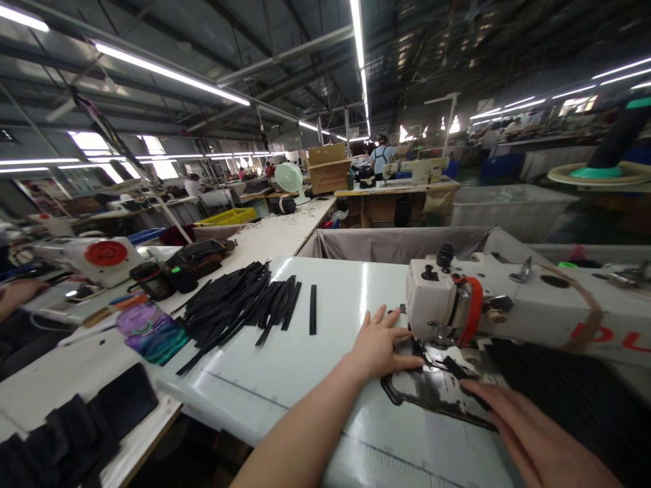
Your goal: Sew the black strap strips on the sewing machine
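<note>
A white sewing machine (432, 298) with a red guard stands on the right of the pale table (239, 379). My left hand (380, 342) lies left of the needle area, fingers spread, its thumb reaching to the metal plate. On the right of the plate, my right hand (508, 413) has its fingertips on a short black strip (456, 368) that points at the presser foot. Whether the strip is pinched or pressed flat is unclear. One black strip (312, 310) lies alone on the table, beside a pile of black strips (228, 301).
Dark fabric (574, 393) lies behind my right hand. At the left are a purple and teal bag (150, 332), a black-lidded jar (151, 280) and another sewing machine (104, 259) with a person's hand near it. A cloth-lined bin (397, 244) stands beyond the table.
</note>
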`<state>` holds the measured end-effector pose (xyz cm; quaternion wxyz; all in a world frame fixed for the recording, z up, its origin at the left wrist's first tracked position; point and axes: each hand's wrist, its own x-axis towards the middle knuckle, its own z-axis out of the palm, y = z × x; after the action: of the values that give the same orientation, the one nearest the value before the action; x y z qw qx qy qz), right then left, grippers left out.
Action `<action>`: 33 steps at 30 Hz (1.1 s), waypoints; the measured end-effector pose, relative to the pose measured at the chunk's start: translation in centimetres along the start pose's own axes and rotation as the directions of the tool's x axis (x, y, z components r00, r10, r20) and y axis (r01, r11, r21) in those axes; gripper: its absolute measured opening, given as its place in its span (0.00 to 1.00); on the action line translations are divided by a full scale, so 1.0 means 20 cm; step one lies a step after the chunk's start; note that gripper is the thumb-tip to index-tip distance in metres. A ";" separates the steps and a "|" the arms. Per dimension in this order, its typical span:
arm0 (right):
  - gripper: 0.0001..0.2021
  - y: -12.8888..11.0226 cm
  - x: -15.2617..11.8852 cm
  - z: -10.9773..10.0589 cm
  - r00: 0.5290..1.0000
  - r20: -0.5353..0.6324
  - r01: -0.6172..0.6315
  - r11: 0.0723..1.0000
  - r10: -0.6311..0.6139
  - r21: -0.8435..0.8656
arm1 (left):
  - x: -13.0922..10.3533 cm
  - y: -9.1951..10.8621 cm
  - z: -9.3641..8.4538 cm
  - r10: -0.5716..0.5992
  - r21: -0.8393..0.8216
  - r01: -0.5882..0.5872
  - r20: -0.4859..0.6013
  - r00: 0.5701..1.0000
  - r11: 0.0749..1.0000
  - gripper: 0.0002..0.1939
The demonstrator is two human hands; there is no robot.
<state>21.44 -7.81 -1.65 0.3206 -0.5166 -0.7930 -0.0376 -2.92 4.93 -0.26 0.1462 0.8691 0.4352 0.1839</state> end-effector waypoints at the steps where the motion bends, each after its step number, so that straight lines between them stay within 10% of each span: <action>1: 0.17 -0.04 0.02 0.00 0.999 -0.002 0.043 0.999 -0.043 0.014 | -0.01 -0.01 -0.01 -0.018 0.013 0.018 -0.007 1.000 1.000 0.29; 9: 0.18 -0.19 0.11 -0.02 0.993 0.099 0.042 0.982 -0.061 0.183 | 0.00 0.02 0.05 0.115 0.016 -0.115 0.012 0.993 0.993 0.30; 15: 0.14 -0.20 0.16 0.05 0.971 0.239 -0.090 0.954 0.020 0.287 | -0.06 -0.11 -0.11 -0.190 0.033 0.192 -0.073 0.979 0.981 0.22; 20: 0.13 -0.16 0.16 0.14 0.978 0.094 0.167 0.968 -0.186 0.185 | -0.10 -0.16 -0.24 -0.387 0.012 0.419 -0.361 0.848 0.908 0.12; 23: 0.14 -0.15 0.18 0.17 0.948 0.029 0.312 0.945 -0.316 0.101 | -0.08 -0.03 -0.17 -0.359 -0.457 0.261 -0.142 0.922 0.850 0.13; 27: 0.14 -0.18 0.21 0.16 0.912 0.037 0.410 0.912 -0.410 0.006 | -0.05 0.13 -0.01 -0.252 -0.804 0.393 0.308 0.917 0.447 0.12; 30: 0.18 -0.19 0.20 0.16 0.878 0.087 0.478 0.870 -0.470 -0.121 | -0.06 0.16 0.04 -0.323 -0.776 0.436 0.313 0.893 0.456 0.11; 33: 0.22 -0.19 0.18 0.18 0.875 0.052 0.481 0.851 -0.481 -0.212 | -0.08 0.15 0.05 -0.339 -0.637 0.317 0.092 0.936 0.703 0.12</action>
<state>15.63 -5.34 -1.52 0.2435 -0.3339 -0.8875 -0.2039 -1.21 1.84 -0.13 0.4578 0.6716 0.4954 0.3065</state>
